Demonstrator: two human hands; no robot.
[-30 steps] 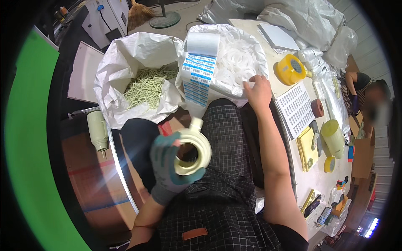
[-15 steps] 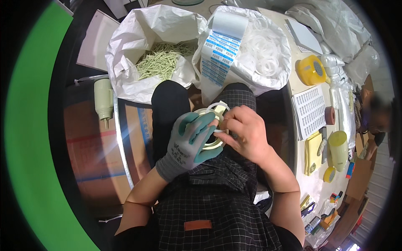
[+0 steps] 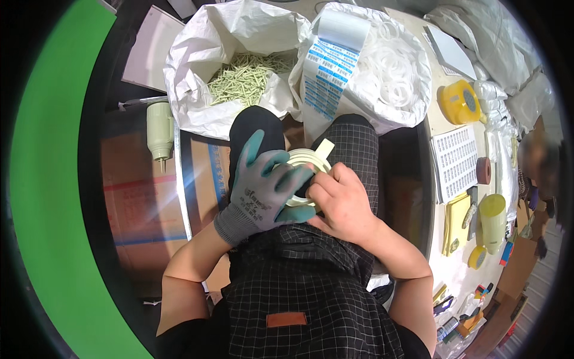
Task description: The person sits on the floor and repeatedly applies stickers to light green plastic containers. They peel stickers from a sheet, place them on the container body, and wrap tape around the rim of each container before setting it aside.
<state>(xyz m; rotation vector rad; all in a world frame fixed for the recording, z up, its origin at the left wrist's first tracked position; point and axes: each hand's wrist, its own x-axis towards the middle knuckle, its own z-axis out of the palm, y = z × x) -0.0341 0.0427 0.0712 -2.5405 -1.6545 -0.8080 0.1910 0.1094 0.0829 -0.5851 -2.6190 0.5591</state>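
Over my lap, both hands close around a pale green round lid [image 3: 302, 157], its ringed side up and a flat tab [image 3: 324, 148] sticking out at the far right. My left hand [image 3: 257, 188], in a grey glove with teal fingertips, holds the lid's left side, with one finger raised off it. My bare right hand [image 3: 344, 206] is curled at the right side, fingertips pressed into the lid and thumb at the near edge. The fingers hide much of the lid's middle. No white ring shows between my hands.
Ahead stand a white sack [image 3: 182, 78] of thin pale green pieces [image 3: 239, 81] and another of clear white rings [image 3: 394, 66], with a blue-and-white label strip [image 3: 326, 75] over it. A pale green handled cup [image 3: 159, 131] is at left. Tape [image 3: 460, 102] and label sheets [image 3: 457, 158] lie right.
The white ring at the lid's right side no longer shows. My right fingers have moved inward and down onto the lid; a left finger has lifted. The whole view has shifted slightly.
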